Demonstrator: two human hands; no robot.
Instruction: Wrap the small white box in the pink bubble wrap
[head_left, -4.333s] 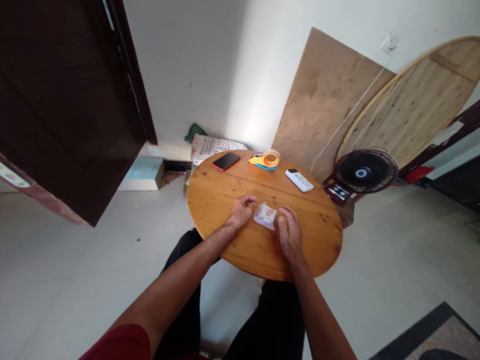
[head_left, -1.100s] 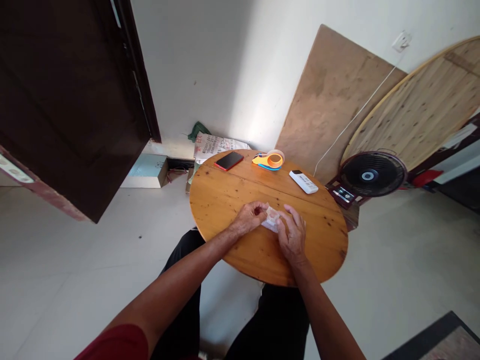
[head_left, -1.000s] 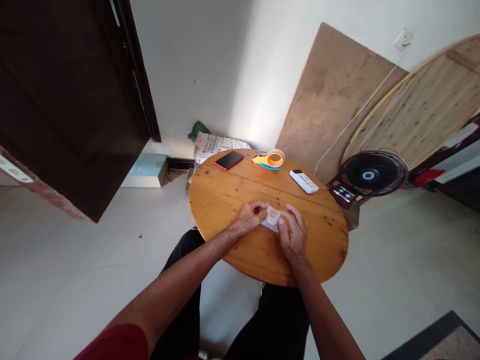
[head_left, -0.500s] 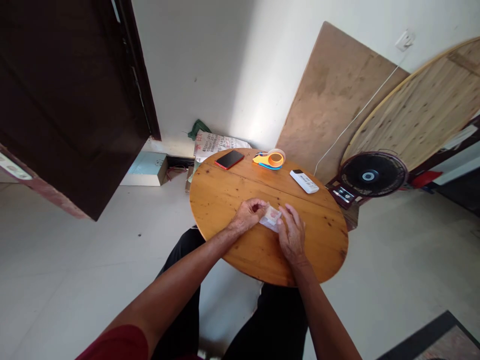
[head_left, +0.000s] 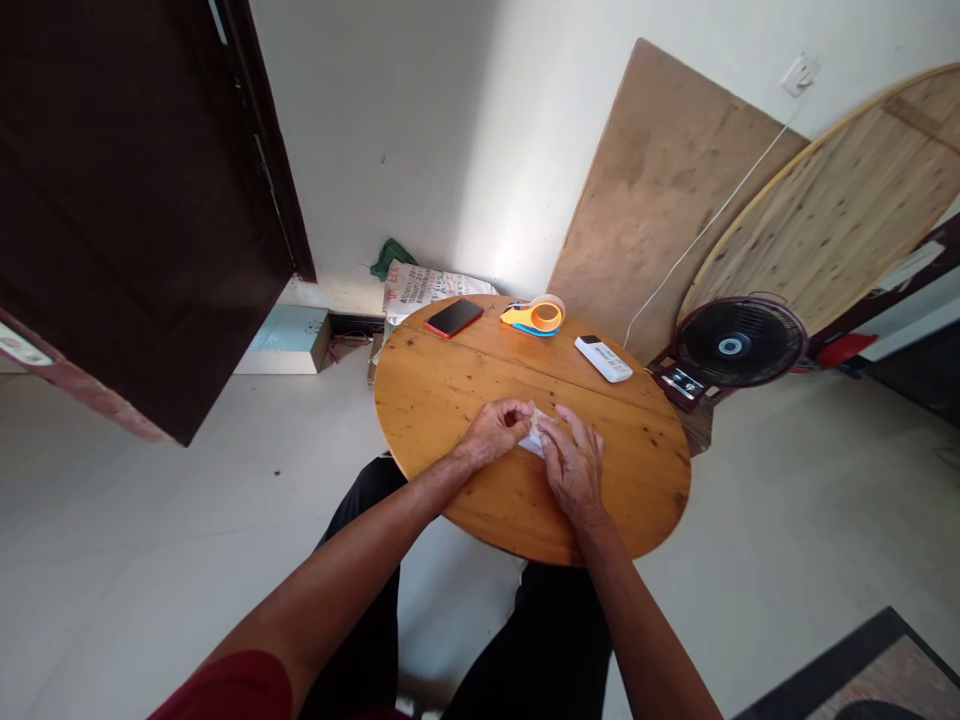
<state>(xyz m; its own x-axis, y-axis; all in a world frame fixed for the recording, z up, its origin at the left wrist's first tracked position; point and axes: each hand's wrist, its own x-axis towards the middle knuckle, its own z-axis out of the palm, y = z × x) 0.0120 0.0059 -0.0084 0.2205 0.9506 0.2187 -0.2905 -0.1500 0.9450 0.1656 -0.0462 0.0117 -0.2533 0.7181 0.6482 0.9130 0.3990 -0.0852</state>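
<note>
A small whitish, partly see-through packet point(head_left: 532, 442) lies near the middle of the round wooden table, largely covered by my fingers. My left hand point(head_left: 496, 430) pinches its left edge between thumb and forefinger. From the other side, my right hand point(head_left: 574, 465) has its thumb and forefinger closed on the packet's right part, while another finger stretches forward. Farther back on the table is a yellow-orange tape dispenser point(head_left: 517, 317) with a roll of clear tape, out of reach of both hands' fingers.
On the wooden table point(head_left: 427, 400) also lie a red-edged phone point(head_left: 454, 318) and a white handheld device point(head_left: 604, 359). Beyond its right edge stands a black fan point(head_left: 739, 343). Boards point(head_left: 600, 190) lean on the wall, and a dark door point(head_left: 135, 200) is at the left.
My right hand has moved left over the packet, covering the pinkish print that showed before. My left hand keeps its pinch in nearly the same place. The view has shifted slightly.
</note>
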